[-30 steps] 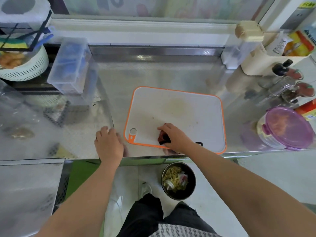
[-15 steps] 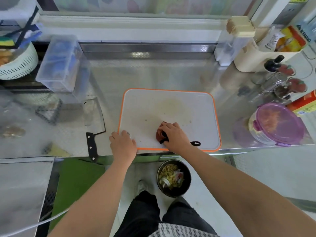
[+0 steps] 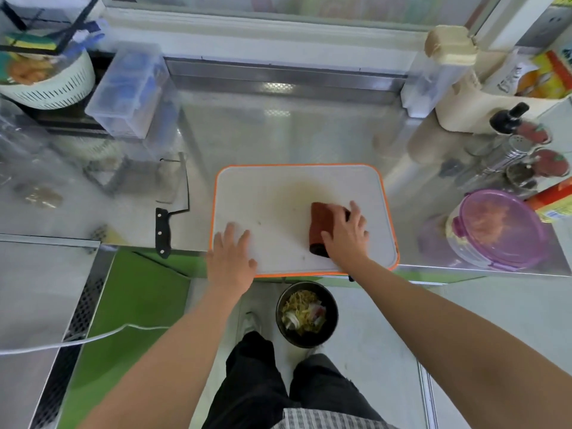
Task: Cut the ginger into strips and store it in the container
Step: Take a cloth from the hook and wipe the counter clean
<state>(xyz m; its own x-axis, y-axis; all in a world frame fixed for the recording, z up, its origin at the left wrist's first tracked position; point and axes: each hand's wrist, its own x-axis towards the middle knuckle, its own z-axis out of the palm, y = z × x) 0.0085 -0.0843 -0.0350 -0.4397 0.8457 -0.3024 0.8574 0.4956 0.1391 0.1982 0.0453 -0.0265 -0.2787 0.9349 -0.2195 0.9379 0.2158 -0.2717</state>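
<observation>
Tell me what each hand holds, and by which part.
Nothing is gripped. The right hand presses the right side of the dark red cloth; the left hand rests on the cutting board, near left corner.

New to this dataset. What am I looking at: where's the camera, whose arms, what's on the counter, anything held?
No machine here: a person works with bare hands, and the one camera sits on their head, looking forward and down, so the arms come in from the bottom. On the steel counter lies a white cutting board with an orange rim. The left hand lies flat on its near left corner. The right hand presses a reddish-brown cloth against the board, fingers spread over it, probably wiping. A black-handled cleaver lies untouched left of the board; a purple-lidded container stands to the right. A bowl of scraps sits on the floor below. Nothing else is held.
</observation>
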